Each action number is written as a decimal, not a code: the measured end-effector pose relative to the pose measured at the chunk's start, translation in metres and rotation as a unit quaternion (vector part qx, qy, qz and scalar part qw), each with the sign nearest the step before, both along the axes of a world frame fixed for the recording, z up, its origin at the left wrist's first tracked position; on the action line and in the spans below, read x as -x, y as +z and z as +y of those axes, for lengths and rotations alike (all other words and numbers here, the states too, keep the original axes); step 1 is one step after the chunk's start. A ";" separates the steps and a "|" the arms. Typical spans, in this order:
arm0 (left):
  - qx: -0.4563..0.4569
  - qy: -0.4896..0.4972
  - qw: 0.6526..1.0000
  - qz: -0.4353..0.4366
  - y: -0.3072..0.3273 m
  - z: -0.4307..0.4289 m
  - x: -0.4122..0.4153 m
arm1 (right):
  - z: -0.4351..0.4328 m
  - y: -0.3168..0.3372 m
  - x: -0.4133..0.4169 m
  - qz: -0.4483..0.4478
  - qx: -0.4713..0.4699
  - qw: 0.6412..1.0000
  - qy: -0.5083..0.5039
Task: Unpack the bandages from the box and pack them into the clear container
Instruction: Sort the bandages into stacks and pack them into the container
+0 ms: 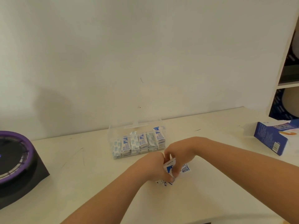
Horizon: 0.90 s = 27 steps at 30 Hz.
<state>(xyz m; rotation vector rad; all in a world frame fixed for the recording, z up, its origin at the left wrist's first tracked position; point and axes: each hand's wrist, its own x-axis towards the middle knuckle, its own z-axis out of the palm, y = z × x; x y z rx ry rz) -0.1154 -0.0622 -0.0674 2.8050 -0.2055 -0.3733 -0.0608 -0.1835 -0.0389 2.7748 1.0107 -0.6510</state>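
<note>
A clear container (113,135) stands open near the wall, its lid tipped back. Several stacks of blue-and-white bandages (139,143) fill it. In front of it, both hands meet over a small bunch of loose bandages (185,169) on the white table. My left hand (153,165) grips the bunch from the left. My right hand (179,152) pinches it from above with curled fingers. The hands hide most of the bunch. The blue bandage box (270,139) lies on its side at the far right, its flap open.
A black device with a purple ring (14,160) sits at the table's left edge. A white shelf unit (281,75) rises at the right by the wall. The white table (80,175) stretches between the device and my hands.
</note>
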 end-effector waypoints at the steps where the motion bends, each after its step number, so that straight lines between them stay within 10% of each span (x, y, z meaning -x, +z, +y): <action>1: -0.006 0.003 1.000 0.003 0.000 0.001 -0.001 | 0.000 -0.001 -0.001 -0.004 0.005 1.000 0.000; 7: 0.002 -0.015 1.000 -0.015 -0.001 0.001 -0.003 | -0.004 -0.006 -0.001 0.011 -0.034 0.999 -0.005; 13: -0.010 -0.032 0.946 -0.322 -0.002 0.022 -0.002 | -0.010 -0.016 0.004 -0.082 -0.287 0.954 -0.027; 21: 0.261 0.029 0.935 -0.237 -0.038 0.043 0.003 | -0.011 -0.062 0.011 -0.088 -0.418 0.898 -0.106; 27: 0.266 -0.014 0.930 -0.251 -0.056 0.035 0.006 | -0.009 -0.073 0.028 -0.090 -0.497 0.857 -0.098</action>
